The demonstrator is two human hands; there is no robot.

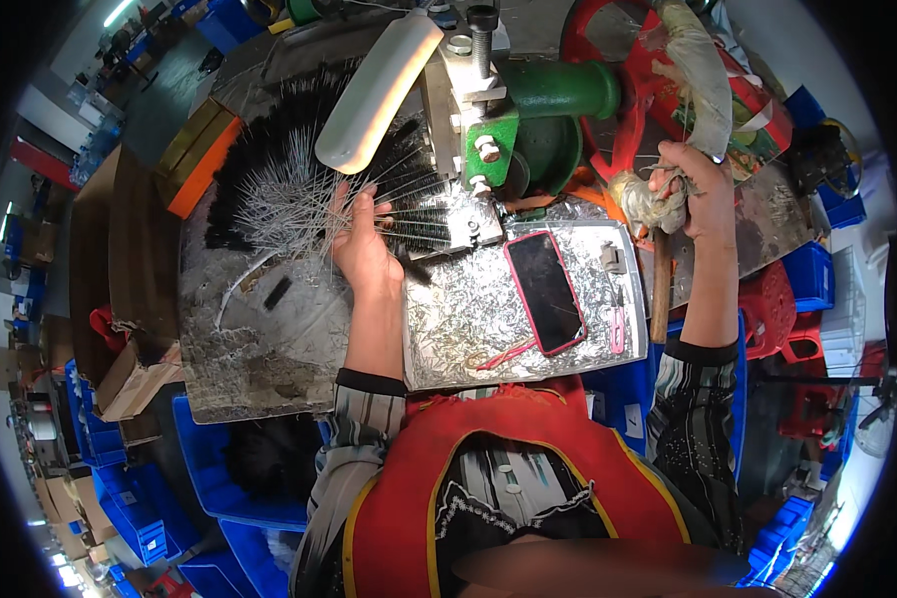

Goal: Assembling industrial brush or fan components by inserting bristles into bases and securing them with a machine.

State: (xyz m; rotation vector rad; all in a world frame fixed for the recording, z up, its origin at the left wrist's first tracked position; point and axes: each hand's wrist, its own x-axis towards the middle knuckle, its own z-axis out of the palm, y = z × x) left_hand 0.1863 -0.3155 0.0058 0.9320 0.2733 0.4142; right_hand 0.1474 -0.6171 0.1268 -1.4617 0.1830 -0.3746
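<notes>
My left hand (pixel 371 249) is at the edge of a heap of thin brushes with black bristles and bare wire stems (pixel 289 194). Its thumb and fingers are bent around some of the stems, though the wires partly hide the grip. Just right of it, more bristled brushes reach the metal jaw (pixel 473 224) of a green bench machine (pixel 558 92). My right hand (pixel 696 189) is closed around a cloth-wrapped handle (pixel 653 202) beside the machine's red wheel (pixel 608 130).
A lit white lamp (pixel 381 90) hangs over the brushes. In front of me a foil-like lined tray (pixel 448 329) holds a pink-cased phone (pixel 548 292) and a small pink-handled tool (pixel 618 329). Cardboard boxes (pixel 135 239) stand at left; blue bins (pixel 204 478) sit below the bench.
</notes>
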